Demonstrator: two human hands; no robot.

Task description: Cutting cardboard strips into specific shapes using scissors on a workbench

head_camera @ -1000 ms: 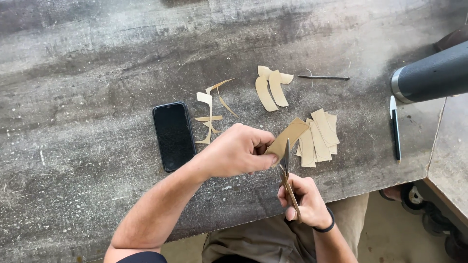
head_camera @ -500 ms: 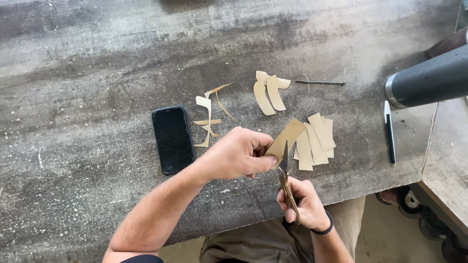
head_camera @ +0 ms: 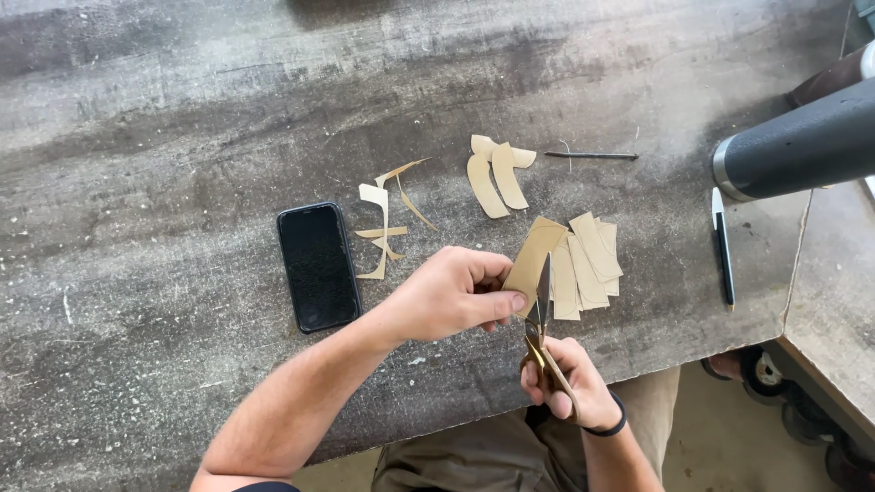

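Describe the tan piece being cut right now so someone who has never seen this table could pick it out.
On the grey worktable, look right of the black phone to where the two hands meet near the front edge. The left hand pinches a tan strip while the right hand works scissors into it. It is the only tan piece lifted and gripped; the others lie loose on the table.

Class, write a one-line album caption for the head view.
Left hand holds a tan strip while right hand cuts it with scissors.

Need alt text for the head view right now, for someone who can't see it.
The left hand holds a tan strip while the right hand cuts it with scissors above a grey table. Cut pieces, scraps and a phone lie nearby.
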